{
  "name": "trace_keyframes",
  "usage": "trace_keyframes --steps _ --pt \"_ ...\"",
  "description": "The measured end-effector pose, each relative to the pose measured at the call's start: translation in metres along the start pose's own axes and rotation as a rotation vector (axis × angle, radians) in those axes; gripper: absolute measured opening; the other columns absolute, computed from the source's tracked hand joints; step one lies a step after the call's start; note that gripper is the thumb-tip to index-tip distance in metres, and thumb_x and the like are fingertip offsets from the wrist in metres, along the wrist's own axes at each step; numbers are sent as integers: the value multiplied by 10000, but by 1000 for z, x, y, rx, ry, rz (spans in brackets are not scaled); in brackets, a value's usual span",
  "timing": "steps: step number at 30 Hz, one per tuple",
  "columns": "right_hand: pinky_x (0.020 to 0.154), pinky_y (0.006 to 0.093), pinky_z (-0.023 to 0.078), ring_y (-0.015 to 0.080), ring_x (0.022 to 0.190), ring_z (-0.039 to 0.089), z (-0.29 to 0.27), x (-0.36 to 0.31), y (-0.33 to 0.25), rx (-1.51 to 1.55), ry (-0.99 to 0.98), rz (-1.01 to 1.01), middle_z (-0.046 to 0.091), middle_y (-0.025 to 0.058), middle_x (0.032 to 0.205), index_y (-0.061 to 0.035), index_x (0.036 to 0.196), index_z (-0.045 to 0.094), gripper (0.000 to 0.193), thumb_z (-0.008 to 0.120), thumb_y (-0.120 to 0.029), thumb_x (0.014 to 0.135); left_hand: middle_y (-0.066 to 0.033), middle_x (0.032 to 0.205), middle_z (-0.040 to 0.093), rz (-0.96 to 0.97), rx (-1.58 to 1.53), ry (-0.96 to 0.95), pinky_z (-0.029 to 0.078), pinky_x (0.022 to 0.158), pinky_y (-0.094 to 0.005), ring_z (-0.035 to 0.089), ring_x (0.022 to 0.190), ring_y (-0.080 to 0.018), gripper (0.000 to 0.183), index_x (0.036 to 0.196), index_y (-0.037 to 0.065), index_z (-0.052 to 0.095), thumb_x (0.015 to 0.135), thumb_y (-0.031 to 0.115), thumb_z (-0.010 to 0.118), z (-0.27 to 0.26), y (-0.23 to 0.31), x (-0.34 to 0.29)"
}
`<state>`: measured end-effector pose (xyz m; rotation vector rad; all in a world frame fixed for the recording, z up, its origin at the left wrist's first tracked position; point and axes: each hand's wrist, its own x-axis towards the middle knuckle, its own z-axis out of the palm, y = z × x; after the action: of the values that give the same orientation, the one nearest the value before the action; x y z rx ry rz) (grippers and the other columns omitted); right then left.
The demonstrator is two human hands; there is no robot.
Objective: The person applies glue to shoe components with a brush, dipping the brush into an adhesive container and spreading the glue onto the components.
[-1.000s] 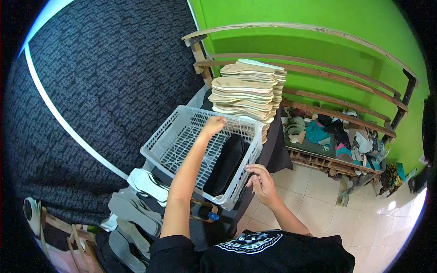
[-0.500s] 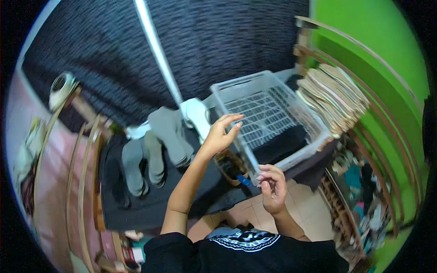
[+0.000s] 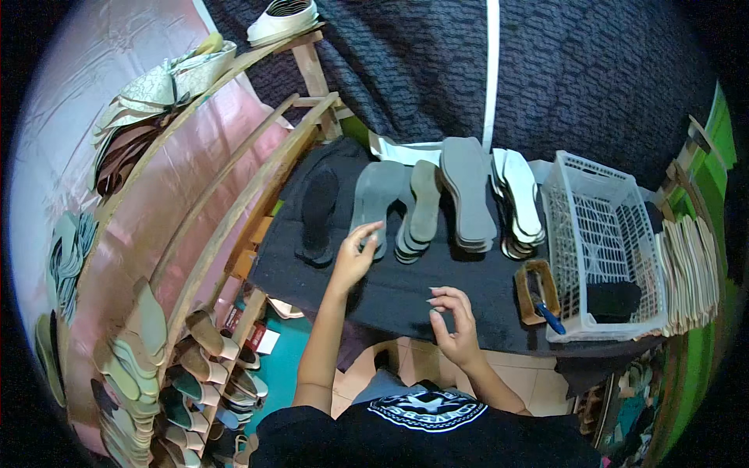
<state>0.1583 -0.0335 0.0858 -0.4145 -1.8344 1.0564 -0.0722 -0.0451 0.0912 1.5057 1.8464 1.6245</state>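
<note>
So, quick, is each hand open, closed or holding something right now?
Left hand: open, empty, near the leftmost grey soles; touching can't be told.
Right hand: open, loosely curled, empty.

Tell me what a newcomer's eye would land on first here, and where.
First, the row of sole-shaped pieces in black, greys and white, laid across the dark cloth in front of the person. Next, the white plastic crate toward the right, with something black inside it. Then the two empty hands: the left hand close to the row, the right hand nearer the body.
</note>
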Motion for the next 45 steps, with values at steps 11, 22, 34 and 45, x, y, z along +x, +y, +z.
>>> trace_keyframes --steps 11,22,34,45 --pt "826 356 371 307 959 465 122 37 27 -75 -273 -54 473 162 1015 -7 922 500 170 529 -63 764 -106 974 583 -39 243 113 379 829 -263 535 924 -166 264 1059 -8 504 850 122 407 -141 -112 84" --pt "838 345 378 306 987 464 171 54 38 -37 -306 26 446 167 1052 0 949 486 194 525 -77 775 -109 1057 554 12 326 -168 370 859 -310 507 1007 -249 346 1144 63 433 813 162 426 -145 -230 189" --pt "847 352 367 315 990 453 188 59 46 -81 -260 66 453 173 1046 0 979 463 224 520 -89 782 -87 1061 549 -102 393 -273 346 864 -348 487 1019 -256 410 1151 92 421 744 97 374 -144 -232 210" --pt "858 361 352 320 1004 445 192 54 44 -62 -263 89 451 178 1058 -1 985 462 228 514 -115 794 -187 886 564 79 422 -151 407 783 -321 543 854 -273 232 935 -26 536 742 74 457 -146 -206 232"
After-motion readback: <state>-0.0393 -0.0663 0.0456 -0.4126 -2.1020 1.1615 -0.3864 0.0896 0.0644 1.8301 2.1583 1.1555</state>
